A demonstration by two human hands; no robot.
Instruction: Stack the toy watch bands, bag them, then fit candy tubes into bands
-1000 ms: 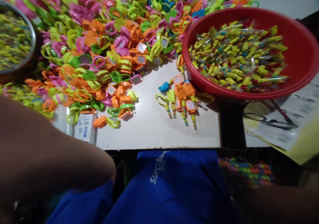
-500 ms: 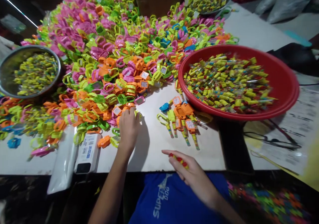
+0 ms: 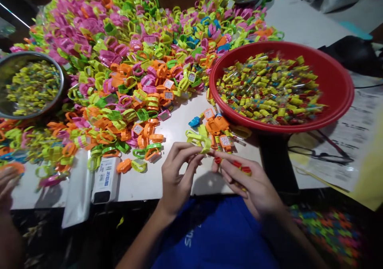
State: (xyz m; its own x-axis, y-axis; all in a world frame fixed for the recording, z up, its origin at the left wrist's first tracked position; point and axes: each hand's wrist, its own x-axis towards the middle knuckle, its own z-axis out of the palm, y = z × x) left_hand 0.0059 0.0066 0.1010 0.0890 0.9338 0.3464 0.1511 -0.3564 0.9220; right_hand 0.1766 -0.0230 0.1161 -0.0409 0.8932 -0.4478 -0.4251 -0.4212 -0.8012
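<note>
Strap (image 3: pixel 199 140) pinched by left hand (image 3: pixel 179 177) | red-striped stick (image 3: pixel 235 166) pinched by right hand (image 3: pixel 248 181), both held close together | red basin (image 3: pixel 347 93) of sticks within reach, just beside

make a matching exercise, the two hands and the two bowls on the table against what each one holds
Column 1
1. left hand
2. right hand
3. red plastic basin
4. steel bowl

Column 2
a. holds a red-banded stick
b. piled with yellow-green plastic pieces
c. pinches a yellow-green plastic loop
d. filled with wrapped sticks

Pairs: 1-c, 2-a, 3-d, 4-b
</note>
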